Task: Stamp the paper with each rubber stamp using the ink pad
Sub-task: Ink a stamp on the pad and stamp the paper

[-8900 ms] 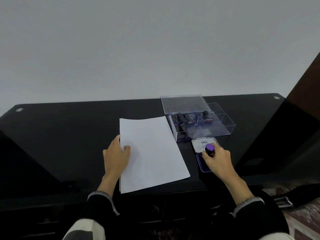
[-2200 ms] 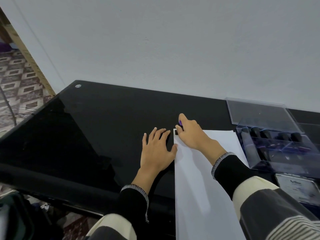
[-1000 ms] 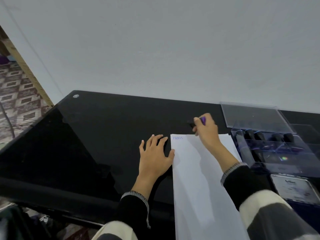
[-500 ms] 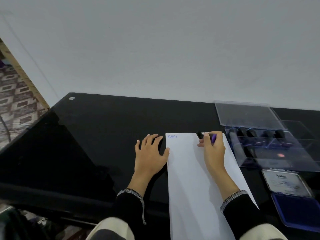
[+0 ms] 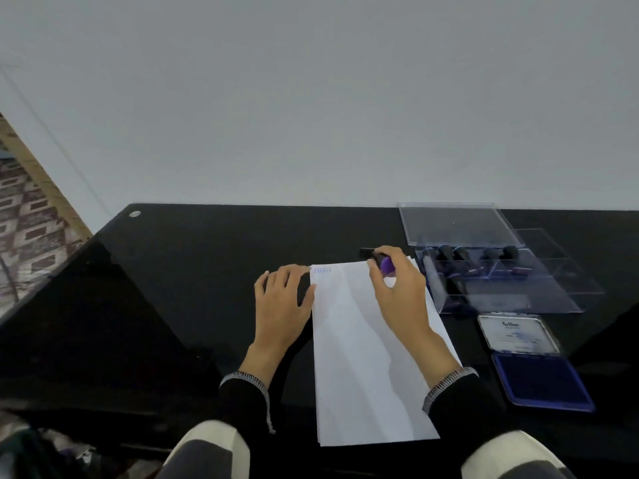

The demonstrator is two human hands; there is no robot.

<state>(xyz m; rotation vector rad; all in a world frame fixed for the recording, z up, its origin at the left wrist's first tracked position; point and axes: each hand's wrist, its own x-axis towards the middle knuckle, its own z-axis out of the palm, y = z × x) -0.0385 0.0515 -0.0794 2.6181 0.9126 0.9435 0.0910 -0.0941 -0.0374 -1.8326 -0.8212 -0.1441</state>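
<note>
A white sheet of paper lies on the black glass table, with a small blue stamped mark at its far left corner. My left hand rests flat beside the sheet's left edge, thumb touching it. My right hand holds a rubber stamp with a purple top and black base, lifted over the sheet's far edge and lying sideways. The open ink pad with dark blue ink sits at the right, its lid folded back.
A clear plastic box holding several more dark stamps stands at the back right, its transparent lid open behind it. The table's left edge drops to a patterned floor. A grey wall runs behind.
My right hand lifted the stamp off the paper's far left corner, leaving a blue mark, and carried it rightward along the far edge. My left hand stayed beside the sheet.
</note>
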